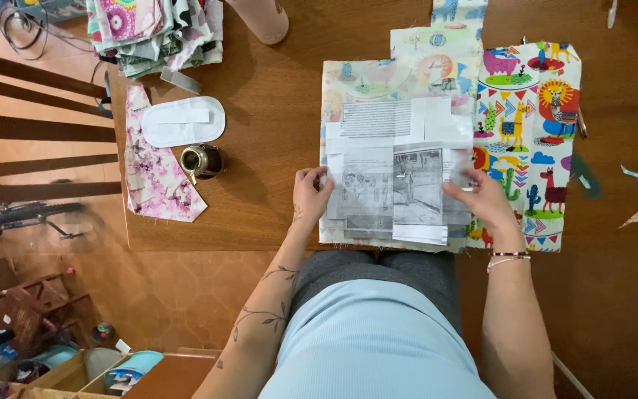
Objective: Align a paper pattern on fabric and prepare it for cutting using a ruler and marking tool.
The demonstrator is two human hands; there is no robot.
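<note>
Both hands, left hand (310,193) and right hand (484,201), pinch the side edges of a newsprint sheet (396,181) lying on pale fabric (378,81) near the desk (275,133) edge. Unpinned, apparently, the sheet could slide and skew.

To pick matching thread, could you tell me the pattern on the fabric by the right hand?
Colourful llamas and cacti on white fabric; head view.
</note>
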